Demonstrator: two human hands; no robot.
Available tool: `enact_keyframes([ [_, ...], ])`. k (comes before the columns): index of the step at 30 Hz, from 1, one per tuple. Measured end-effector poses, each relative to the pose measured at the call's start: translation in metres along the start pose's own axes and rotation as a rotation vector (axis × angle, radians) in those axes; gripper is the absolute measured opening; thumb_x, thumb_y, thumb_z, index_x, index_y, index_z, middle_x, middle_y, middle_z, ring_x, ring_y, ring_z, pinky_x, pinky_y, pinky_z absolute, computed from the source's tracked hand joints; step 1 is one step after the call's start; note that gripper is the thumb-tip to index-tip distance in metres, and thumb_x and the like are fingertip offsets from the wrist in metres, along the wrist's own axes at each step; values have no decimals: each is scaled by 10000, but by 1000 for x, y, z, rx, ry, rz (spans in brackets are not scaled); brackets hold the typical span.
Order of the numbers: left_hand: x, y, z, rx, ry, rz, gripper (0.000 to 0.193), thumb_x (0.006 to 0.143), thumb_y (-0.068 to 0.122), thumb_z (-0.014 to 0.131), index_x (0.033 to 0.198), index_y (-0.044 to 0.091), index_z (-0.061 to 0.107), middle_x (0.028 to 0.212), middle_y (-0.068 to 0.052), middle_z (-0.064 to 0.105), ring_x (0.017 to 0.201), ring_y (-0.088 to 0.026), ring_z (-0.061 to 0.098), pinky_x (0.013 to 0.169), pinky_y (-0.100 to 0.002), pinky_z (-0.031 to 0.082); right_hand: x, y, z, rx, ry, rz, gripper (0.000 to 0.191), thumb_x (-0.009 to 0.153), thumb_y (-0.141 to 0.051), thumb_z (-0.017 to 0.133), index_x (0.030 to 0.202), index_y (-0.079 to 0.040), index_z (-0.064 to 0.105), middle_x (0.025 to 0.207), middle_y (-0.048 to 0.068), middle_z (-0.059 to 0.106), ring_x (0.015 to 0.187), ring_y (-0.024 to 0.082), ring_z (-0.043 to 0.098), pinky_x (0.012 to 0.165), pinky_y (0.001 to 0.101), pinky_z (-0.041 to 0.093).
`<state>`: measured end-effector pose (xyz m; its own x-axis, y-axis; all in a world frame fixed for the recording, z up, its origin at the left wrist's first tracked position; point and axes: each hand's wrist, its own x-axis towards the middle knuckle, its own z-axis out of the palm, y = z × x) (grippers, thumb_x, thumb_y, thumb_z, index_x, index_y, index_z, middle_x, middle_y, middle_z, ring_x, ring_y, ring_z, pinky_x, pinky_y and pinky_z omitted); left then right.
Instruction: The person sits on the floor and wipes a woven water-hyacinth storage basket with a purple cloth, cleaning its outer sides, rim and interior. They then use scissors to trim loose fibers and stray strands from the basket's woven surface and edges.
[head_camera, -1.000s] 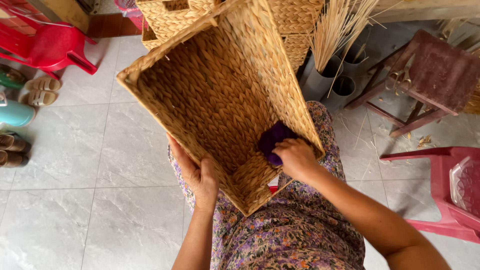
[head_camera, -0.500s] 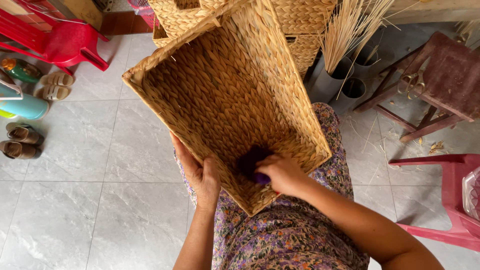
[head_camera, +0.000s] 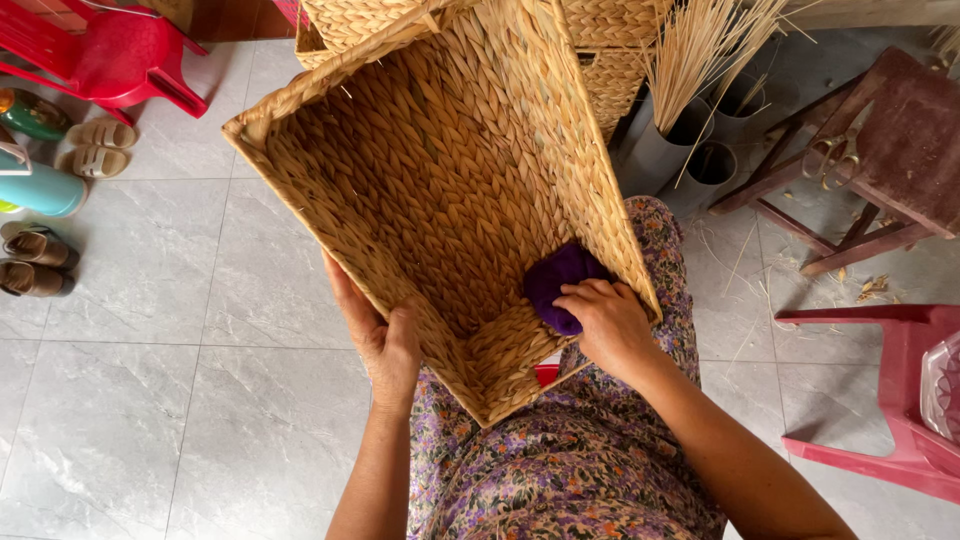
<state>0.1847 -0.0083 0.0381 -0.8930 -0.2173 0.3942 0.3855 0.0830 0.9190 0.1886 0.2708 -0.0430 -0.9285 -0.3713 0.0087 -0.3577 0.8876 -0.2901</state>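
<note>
Inside the woven basket (head_camera: 430, 190), the right hand (head_camera: 610, 325) presses a purple cloth (head_camera: 556, 285), fingers curled on it; the left hand (head_camera: 385, 340) grips the outer wall (thumb apparently hidden).

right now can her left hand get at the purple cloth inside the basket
Probably yes, but not at once. The left hand grips the woven basket from outside its near wall, and the purple cloth lies under the right hand in the far corner. The basket's open top leaves the way free.
</note>
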Motion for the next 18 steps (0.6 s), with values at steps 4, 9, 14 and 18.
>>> enact_keyframes([
  [4, 3, -4, -7, -66, 6, -54, 1006, 827, -169, 420, 1697, 195, 69, 1757, -85, 166, 1573, -233, 274, 1233, -388, 358, -7, -5, -4, -14, 20, -20, 513, 699, 122, 634, 1168, -62, 735, 1323, 71, 684, 1185, 245, 615, 979, 419, 449],
  [9, 7, -4, -8, -111, 18, -142, 984, 831, -174, 436, 1680, 179, 86, 1737, -105, 215, 1502, -249, 356, 1118, -394, 422, -11, -8, -9, 0, -8, -20, 520, 683, 100, 640, 1172, -55, 727, 1325, 80, 671, 1172, 249, 607, 967, 425, 438],
  [14, -5, -1, -1, 52, 6, -10, 866, 970, -112, 516, 1691, 135, 105, 1766, -112, 159, 1604, -272, 276, 1282, -428, 334, -10, -10, -11, 30, 7, -13, 519, 667, 99, 647, 1156, -54, 733, 1309, 74, 679, 1161, 258, 603, 964, 432, 435],
  [18, -7, 8, -1, 285, 29, 128, 788, 1013, 35, 622, 1668, 104, 189, 1746, -134, 217, 1617, -321, 264, 1314, -466, 308, -10, -9, -10, 41, 24, -14, 506, 681, 99, 647, 1155, -57, 737, 1298, 72, 688, 1149, 260, 607, 948, 433, 438],
])
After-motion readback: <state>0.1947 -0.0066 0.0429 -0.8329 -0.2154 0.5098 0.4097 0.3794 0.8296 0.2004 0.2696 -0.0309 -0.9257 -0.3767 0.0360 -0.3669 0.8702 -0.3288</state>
